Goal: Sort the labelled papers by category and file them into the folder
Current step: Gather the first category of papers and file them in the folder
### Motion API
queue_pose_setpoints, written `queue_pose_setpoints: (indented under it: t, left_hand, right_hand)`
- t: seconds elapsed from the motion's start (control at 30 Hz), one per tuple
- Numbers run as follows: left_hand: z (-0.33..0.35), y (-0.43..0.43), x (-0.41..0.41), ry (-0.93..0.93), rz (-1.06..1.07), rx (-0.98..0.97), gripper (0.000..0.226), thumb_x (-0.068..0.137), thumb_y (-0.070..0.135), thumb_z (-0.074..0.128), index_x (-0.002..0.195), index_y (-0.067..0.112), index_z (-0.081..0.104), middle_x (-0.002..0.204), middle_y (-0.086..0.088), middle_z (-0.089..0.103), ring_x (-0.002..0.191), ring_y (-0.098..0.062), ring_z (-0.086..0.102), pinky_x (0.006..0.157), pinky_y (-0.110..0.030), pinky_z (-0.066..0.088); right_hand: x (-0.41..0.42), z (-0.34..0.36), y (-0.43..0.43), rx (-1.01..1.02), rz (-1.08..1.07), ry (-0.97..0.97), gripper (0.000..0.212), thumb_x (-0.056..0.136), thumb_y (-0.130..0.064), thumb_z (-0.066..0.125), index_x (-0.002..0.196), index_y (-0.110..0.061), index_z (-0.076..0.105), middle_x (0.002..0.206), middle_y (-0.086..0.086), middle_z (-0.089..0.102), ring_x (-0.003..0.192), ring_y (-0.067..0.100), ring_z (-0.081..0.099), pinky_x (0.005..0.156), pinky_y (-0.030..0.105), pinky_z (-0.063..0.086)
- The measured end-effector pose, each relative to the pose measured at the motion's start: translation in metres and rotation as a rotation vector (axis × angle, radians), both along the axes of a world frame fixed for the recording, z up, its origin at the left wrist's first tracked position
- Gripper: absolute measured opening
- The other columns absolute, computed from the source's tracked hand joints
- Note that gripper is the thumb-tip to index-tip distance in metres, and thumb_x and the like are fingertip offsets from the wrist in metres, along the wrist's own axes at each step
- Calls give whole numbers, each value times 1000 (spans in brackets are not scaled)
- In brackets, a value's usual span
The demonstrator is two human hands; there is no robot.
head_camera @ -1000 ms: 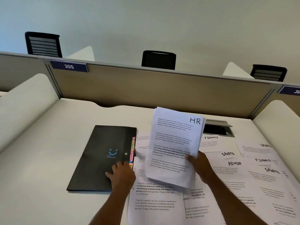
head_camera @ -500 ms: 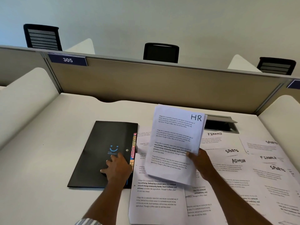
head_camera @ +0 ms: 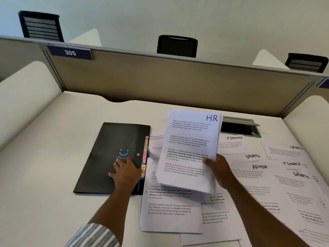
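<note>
A black folder [head_camera: 110,148] with a blue smile mark lies shut on the white desk, coloured index tabs [head_camera: 145,154] showing along its right edge. My left hand [head_camera: 125,171] rests flat on the folder's cover near that edge, fingers spread. My right hand [head_camera: 219,169] holds up a thin stack of sheets marked HR [head_camera: 190,150], pinched at its right edge and tilted above the desk. Loose sheets marked FINANCE [head_camera: 235,139], SPORTS [head_camera: 252,155] and ADMIN [head_camera: 260,166] lie spread to the right.
More printed sheets [head_camera: 170,211] overlap on the desk below the held stack. An open cable hatch [head_camera: 238,129] sits behind the papers. A beige partition [head_camera: 178,77] with a 305 plate closes the back; white dividers flank both sides.
My left hand slid up and left across the folder cover, toward the smile mark. The HR stack stays held up in my right hand. The view shifted slightly.
</note>
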State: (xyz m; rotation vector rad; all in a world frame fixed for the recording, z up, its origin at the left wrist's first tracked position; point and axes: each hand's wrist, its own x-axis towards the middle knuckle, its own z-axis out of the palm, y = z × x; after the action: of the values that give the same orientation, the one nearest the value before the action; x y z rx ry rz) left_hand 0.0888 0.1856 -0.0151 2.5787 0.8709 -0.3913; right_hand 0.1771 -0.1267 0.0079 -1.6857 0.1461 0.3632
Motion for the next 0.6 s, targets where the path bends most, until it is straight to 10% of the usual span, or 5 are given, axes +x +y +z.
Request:
queue_pose_setpoints:
  t: [0.6]
  left_hand:
    - [-5, -11, 17, -72, -30, 147, 84, 85, 68, 51, 144, 10, 39, 159, -23, 19, 149, -39, 12, 115, -63, 16]
  right_hand:
    - [-3, -7, 4, 4, 10, 49, 21, 90, -4, 61, 106, -16, 68, 110, 11, 73, 100, 33, 70, 93, 55, 53]
